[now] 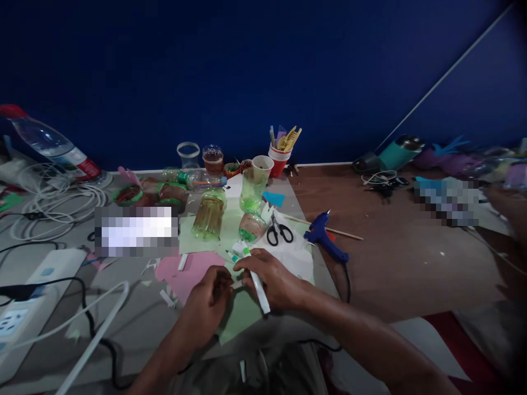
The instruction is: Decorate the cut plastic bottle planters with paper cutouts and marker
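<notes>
A white marker [259, 291] with a green end lies slanted in my right hand [278, 277], its fingers closed around it. Just left of it, my left hand [214, 293] is closed, fingertips pinched together. Between the two hands shows a small pale strip [237, 285], probably paper; its ends are hidden by the fingers. Beneath the hands are green paper [241, 323] and pink paper [187, 274]. Beyond my right hand lie black-handled scissors [280, 233] and a cut piece of plastic bottle [252, 226] with a green edge.
A blue glue gun [323, 236] lies to the right, near a thin wooden stick [341, 232]. Cut green bottles [209, 214] and red cups [279, 162] stand toward the blue wall. On the left are a power strip [53, 280], coiled white cables [61, 203] and a large bottle [53, 140].
</notes>
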Demonstrator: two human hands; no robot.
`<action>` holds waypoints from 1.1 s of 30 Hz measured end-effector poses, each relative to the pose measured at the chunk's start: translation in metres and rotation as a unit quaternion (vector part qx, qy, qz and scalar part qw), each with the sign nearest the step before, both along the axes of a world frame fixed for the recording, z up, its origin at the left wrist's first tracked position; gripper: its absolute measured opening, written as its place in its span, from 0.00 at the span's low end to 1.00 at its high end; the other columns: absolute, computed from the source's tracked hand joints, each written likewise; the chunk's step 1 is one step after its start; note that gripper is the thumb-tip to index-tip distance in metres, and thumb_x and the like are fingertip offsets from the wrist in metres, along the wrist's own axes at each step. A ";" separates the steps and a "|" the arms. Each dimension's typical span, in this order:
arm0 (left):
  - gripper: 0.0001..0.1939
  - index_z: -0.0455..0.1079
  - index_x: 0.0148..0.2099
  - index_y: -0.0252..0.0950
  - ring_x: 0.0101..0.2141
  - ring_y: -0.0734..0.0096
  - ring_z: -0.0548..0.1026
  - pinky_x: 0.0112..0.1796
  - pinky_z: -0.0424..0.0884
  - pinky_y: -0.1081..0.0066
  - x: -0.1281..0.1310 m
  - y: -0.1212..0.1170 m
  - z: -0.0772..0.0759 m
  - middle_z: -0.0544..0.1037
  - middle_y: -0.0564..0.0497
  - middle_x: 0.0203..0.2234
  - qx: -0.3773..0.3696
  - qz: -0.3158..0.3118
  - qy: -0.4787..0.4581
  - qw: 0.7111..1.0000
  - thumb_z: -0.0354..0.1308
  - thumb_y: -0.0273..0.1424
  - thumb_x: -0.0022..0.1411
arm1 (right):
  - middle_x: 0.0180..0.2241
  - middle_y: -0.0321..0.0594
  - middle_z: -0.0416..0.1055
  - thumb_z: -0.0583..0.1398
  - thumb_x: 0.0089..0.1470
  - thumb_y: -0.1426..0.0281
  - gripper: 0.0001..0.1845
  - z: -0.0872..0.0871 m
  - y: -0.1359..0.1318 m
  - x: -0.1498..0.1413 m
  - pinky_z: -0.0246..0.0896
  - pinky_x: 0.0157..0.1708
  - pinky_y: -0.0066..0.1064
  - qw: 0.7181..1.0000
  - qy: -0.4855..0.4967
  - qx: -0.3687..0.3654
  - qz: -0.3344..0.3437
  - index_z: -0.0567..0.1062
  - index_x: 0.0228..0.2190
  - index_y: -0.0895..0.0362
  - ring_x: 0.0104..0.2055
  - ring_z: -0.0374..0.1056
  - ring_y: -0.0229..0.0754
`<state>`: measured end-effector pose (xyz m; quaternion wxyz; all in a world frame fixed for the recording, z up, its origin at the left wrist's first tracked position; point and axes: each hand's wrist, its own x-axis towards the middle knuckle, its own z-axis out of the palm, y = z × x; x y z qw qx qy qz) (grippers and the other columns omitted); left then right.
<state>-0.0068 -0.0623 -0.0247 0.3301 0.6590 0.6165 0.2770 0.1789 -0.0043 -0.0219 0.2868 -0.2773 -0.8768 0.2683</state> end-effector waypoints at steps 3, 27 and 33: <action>0.07 0.66 0.37 0.37 0.35 0.65 0.75 0.38 0.70 0.64 -0.002 -0.009 -0.008 0.77 0.47 0.32 0.101 -0.018 0.078 0.992 0.47 0.28 0.62 | 0.32 0.43 0.74 0.54 0.52 0.77 0.14 -0.003 -0.001 -0.002 0.53 0.49 0.38 0.999 -0.048 0.026 -0.002 0.69 0.42 0.59 0.36 0.67 0.43; 0.12 0.71 0.45 0.36 0.47 0.52 0.69 0.46 0.62 0.55 0.005 -0.045 -0.032 0.78 0.47 0.45 0.307 -0.103 0.280 0.904 0.55 0.30 0.59 | 0.28 0.43 0.71 0.38 0.60 0.49 0.35 0.014 -0.012 0.010 0.62 0.29 0.33 0.928 0.233 -0.290 0.001 0.66 0.50 0.61 0.27 0.64 0.40; 0.13 0.71 0.47 0.37 0.48 0.53 0.69 0.47 0.62 0.55 0.007 -0.046 -0.031 0.77 0.46 0.45 0.286 -0.100 0.278 0.912 0.53 0.29 0.60 | 0.29 0.40 0.73 0.56 0.55 0.65 0.10 0.011 -0.020 -0.009 0.64 0.36 0.30 0.959 0.111 -0.240 -0.103 0.75 0.31 0.58 0.33 0.69 0.39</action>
